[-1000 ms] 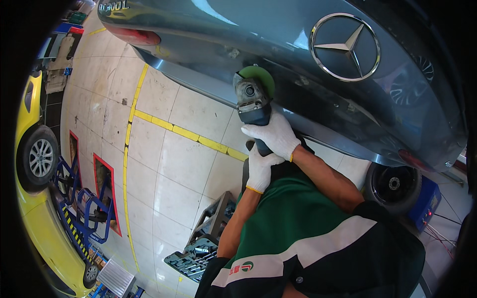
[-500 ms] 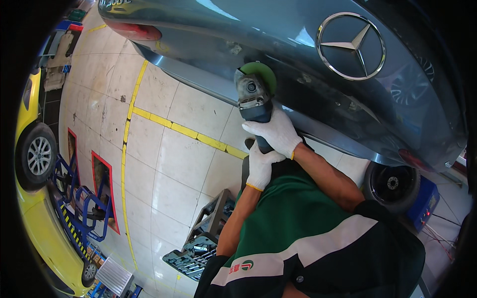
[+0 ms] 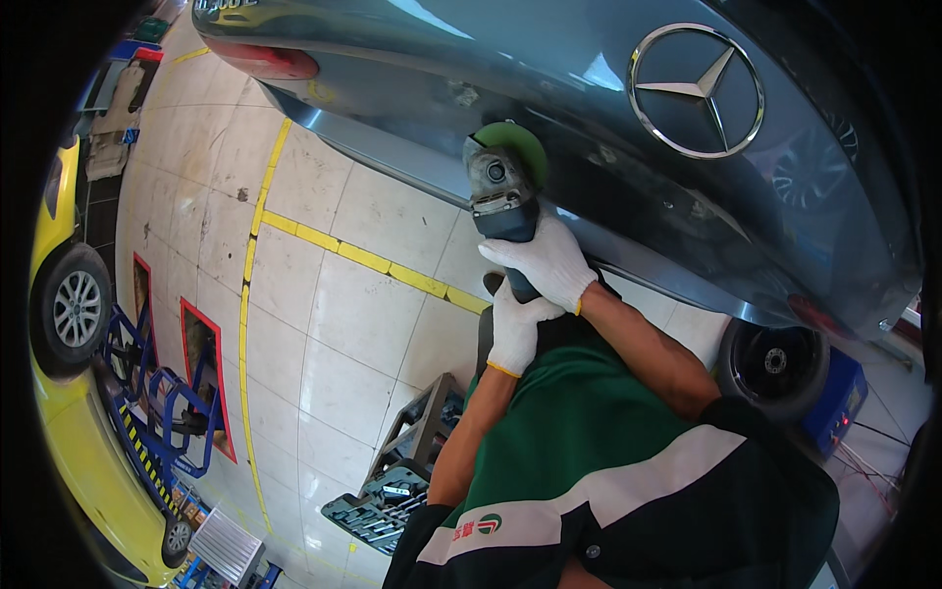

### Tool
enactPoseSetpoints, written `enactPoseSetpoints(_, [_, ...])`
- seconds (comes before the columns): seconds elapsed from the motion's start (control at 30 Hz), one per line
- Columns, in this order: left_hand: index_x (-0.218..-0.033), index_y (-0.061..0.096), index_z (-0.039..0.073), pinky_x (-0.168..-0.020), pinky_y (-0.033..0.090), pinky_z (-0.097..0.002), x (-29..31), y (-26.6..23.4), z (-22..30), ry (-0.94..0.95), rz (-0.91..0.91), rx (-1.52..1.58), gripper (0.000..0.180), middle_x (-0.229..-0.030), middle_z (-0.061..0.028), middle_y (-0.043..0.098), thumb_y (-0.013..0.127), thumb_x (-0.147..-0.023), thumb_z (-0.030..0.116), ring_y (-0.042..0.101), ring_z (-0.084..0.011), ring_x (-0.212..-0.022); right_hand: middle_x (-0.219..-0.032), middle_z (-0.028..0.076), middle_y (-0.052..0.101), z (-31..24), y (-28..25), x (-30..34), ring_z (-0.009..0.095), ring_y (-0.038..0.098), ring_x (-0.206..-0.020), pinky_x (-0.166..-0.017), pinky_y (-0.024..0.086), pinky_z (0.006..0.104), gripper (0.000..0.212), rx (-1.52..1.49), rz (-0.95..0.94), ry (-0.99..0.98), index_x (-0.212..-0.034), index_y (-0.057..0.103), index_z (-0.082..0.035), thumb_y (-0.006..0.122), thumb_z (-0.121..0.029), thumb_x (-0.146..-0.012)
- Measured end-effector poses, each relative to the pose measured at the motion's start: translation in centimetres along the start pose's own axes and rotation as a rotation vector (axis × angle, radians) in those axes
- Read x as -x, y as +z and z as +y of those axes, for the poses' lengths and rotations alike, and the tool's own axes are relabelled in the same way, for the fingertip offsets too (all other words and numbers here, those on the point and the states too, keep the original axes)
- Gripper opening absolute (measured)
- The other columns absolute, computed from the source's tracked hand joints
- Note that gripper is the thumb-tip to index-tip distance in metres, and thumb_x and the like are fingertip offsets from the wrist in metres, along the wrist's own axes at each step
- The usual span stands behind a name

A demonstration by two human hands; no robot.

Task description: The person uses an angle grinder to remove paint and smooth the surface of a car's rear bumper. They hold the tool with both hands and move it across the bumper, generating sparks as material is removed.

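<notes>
The angle grinder's (image 3: 494,182) green disc sits slightly higher in view than a second ago. The gloved right hand (image 3: 545,263) grasps the grinder's body, the left hand (image 3: 520,329) its rear; most fingers are hidden. Whether the disc touches the grey car's tail (image 3: 392,98) is unclear. The left arm partly covers the toolbox (image 3: 417,432); the dark rim cuts the yellow car (image 3: 83,452).

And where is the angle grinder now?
Just above centre in the head view, the angle grinder is in the right hand and left hand, beside the grey car's rear.
</notes>
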State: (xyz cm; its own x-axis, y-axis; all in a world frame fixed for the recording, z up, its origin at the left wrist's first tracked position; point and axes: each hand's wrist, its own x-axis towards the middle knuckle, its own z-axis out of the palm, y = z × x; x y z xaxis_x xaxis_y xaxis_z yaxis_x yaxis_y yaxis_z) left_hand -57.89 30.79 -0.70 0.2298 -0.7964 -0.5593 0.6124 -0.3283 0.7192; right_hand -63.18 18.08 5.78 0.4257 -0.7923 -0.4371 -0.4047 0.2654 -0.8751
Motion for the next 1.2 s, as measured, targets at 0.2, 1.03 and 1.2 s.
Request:
enactPoseSetpoints(0.2, [-0.111,0.067,0.001,-0.084,0.055,-0.0286,0.1,0.3,0.7,-0.042,-0.008,0.027,0.042,-0.101,-0.0035,0.074,0.08,-0.071,0.002,0.069,-0.0133,-0.09,-0.1,0.016,0.075,0.0,0.1,0.3,0.028,0.072,-0.092,-0.088,0.056,0.0378,0.049,-0.037,0.024,-0.03,-0.112,0.069,0.0,0.086,-0.033,-0.08])
enactPoseSetpoints(1.03, [-0.112,0.067,0.0,-0.086,0.055,-0.0291,-0.1,0.3,1.1,-0.073,-0.04,0.019,0.043,-0.101,-0.0041,0.074,0.078,-0.071,0.002,0.069,-0.0148,-0.092,-0.112,0.015,0.072,-0.8,-0.4,0.0,0.024,0.07,-0.099,-0.093,0.056,0.0359,0.063,-0.01,-0.046,0.028,-0.126,0.06,0.001,0.087,-0.03,-0.079])
enactPoseSetpoints(1.2, [-0.11,0.068,0.0,-0.087,0.055,-0.0295,0.0,0.4,1.1,-0.056,-0.039,0.026,0.042,-0.101,-0.004,0.074,0.078,-0.069,0.002,0.069,-0.015,-0.093,-0.113,0.014,0.072,-0.7,-0.4,0.0,0.023,0.069,-0.1,-0.094,0.055,0.0356,0.062,-0.023,-0.06,0.067,-0.126,0.061,0.001,0.088,-0.029,-0.079])
